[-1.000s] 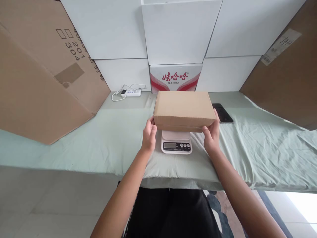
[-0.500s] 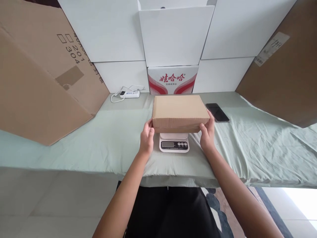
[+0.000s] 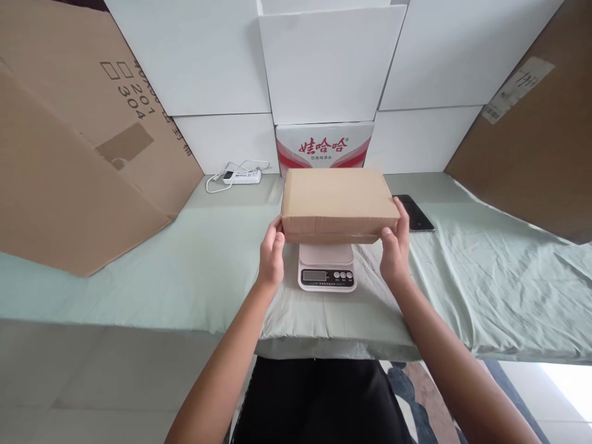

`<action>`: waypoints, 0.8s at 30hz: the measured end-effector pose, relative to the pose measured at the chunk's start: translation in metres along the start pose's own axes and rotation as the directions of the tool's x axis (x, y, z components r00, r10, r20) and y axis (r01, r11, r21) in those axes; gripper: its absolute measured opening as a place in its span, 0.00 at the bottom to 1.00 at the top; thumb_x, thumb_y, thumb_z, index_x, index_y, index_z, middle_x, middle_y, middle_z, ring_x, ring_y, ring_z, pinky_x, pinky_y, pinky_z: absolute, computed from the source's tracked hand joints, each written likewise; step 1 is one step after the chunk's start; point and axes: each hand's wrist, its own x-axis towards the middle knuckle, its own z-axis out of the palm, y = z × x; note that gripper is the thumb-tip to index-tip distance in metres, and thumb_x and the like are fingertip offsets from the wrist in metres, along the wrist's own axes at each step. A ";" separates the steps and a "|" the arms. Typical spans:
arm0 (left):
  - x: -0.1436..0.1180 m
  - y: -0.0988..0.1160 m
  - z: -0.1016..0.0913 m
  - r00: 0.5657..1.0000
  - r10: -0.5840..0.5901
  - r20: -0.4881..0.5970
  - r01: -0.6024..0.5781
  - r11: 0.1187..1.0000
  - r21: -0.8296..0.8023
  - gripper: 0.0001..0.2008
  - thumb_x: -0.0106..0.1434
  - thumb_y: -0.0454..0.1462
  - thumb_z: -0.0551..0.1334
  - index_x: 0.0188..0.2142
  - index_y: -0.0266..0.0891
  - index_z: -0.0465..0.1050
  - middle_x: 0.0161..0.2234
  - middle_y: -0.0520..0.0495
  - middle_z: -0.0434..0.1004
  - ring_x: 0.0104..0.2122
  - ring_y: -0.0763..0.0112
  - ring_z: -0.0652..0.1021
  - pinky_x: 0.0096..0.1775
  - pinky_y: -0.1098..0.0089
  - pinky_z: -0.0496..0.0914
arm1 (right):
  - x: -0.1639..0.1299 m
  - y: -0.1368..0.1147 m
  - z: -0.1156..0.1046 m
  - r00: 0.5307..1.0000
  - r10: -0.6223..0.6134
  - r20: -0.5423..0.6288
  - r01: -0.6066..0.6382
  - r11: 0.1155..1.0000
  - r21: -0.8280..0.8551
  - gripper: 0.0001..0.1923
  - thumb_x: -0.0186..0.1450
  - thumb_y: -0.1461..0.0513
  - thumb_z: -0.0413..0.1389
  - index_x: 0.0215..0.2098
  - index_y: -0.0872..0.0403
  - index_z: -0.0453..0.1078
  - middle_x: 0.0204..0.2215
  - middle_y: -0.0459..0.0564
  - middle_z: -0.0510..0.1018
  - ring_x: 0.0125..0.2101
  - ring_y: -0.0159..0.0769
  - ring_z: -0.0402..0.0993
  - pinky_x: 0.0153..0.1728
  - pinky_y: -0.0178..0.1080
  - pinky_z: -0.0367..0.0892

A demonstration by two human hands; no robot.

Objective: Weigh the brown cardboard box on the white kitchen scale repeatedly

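A closed brown cardboard box [image 3: 337,194] is held between my two hands above a white kitchen scale [image 3: 326,277]. My left hand [image 3: 272,251] grips the box's left end, thumb toward me. At the right end, my right hand [image 3: 395,243] has its thumb on the front face and its fingers around the side. The front of the scale shows, with its display and several buttons; the box hides the back of its platform. Whether the box touches the platform I cannot tell.
Green cloth covers the table [image 3: 185,277]. A phone [image 3: 416,213] lies right of the box, partly hidden. Back left is a white power strip [image 3: 242,177] with a cable. Large cartons stand left [image 3: 69,160] and right [image 3: 531,142]; a printed carton [image 3: 324,145] and white panels line the back.
The box looks slightly raised in my hands, and more of the scale's platform shows beneath it. The whole view has shifted a little. Both hands keep their hold.
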 end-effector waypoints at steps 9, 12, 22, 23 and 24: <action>0.104 -0.040 0.024 0.996 -0.081 -0.022 0.080 0.996 -0.050 0.41 0.71 0.74 0.58 0.63 0.47 0.77 0.70 0.37 0.83 0.75 0.45 0.78 0.75 0.49 0.72 | 0.086 0.045 0.043 0.999 0.003 0.046 -0.007 0.997 0.082 0.45 0.72 0.34 0.56 0.82 0.36 0.55 0.79 0.54 0.69 0.80 0.64 0.64 0.81 0.75 0.61; 0.111 -0.071 0.030 0.989 -0.142 -0.029 0.141 0.989 -0.053 0.43 0.68 0.75 0.61 0.62 0.47 0.76 0.71 0.37 0.82 0.75 0.45 0.77 0.77 0.48 0.70 | 0.084 0.075 0.056 0.997 0.069 0.028 -0.071 0.995 0.071 0.50 0.69 0.32 0.57 0.81 0.44 0.57 0.81 0.59 0.67 0.82 0.62 0.61 0.84 0.72 0.55; 0.104 -0.087 0.030 0.976 -0.220 -0.006 0.218 0.971 -0.100 0.33 0.75 0.67 0.62 0.62 0.47 0.76 0.73 0.40 0.81 0.76 0.50 0.77 0.76 0.54 0.70 | 0.078 0.095 0.052 0.980 0.190 0.055 -0.191 0.981 0.017 0.43 0.71 0.40 0.57 0.79 0.44 0.58 0.81 0.57 0.66 0.84 0.60 0.56 0.87 0.69 0.48; 0.104 -0.087 0.030 0.974 -0.225 -0.006 0.224 0.970 -0.100 0.32 0.75 0.67 0.62 0.62 0.47 0.76 0.73 0.41 0.81 0.76 0.50 0.77 0.76 0.54 0.70 | 0.078 0.094 0.052 0.979 0.194 0.057 -0.195 0.981 0.016 0.43 0.71 0.40 0.57 0.79 0.44 0.58 0.81 0.58 0.66 0.84 0.60 0.57 0.87 0.70 0.49; 0.104 -0.088 0.030 0.973 -0.229 -0.009 0.227 0.969 -0.099 0.32 0.75 0.67 0.62 0.62 0.47 0.76 0.72 0.41 0.82 0.76 0.50 0.78 0.75 0.55 0.71 | 0.078 0.094 0.052 0.979 0.197 0.057 -0.199 0.980 0.020 0.43 0.71 0.40 0.57 0.79 0.45 0.58 0.81 0.58 0.66 0.83 0.61 0.57 0.86 0.70 0.50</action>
